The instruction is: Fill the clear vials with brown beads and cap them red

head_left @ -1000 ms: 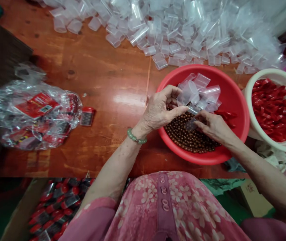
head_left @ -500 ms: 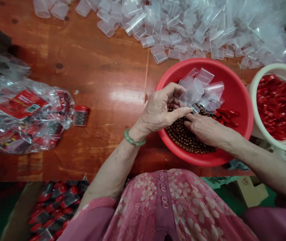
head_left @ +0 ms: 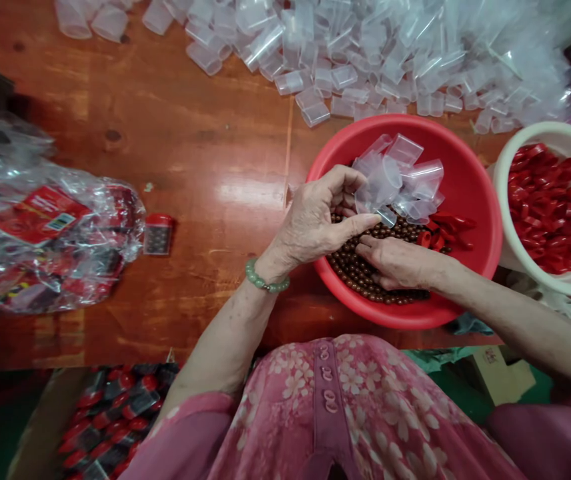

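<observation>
My left hand (head_left: 318,213), with a green bead bracelet at the wrist, is closed on a clear plastic container (head_left: 387,217) above the red basin (head_left: 475,187). The container's near end is hidden behind the thumb. Low among the brown beads (head_left: 350,267) is my right hand (head_left: 398,261), just below the left one. Its fingers are curled and pressed together; whatever they hold is hidden. A heap of clear containers (head_left: 403,177) lies in the basin beyond both hands. To its right are several red plastic caps (head_left: 448,230).
A white bucket (head_left: 503,200) of red caps stands against the basin's right side. Loose clear containers (head_left: 335,40) cover the back of the table. At left lie a plastic bag (head_left: 55,227) of packs and one filled red-capped container (head_left: 158,235). Several more (head_left: 110,427) sit below the table edge.
My right hand has moved down and slightly left into the beads; a clear piece seen in its fingers a second ago is out of sight. My left hand keeps its hold. The view has shifted slightly.
</observation>
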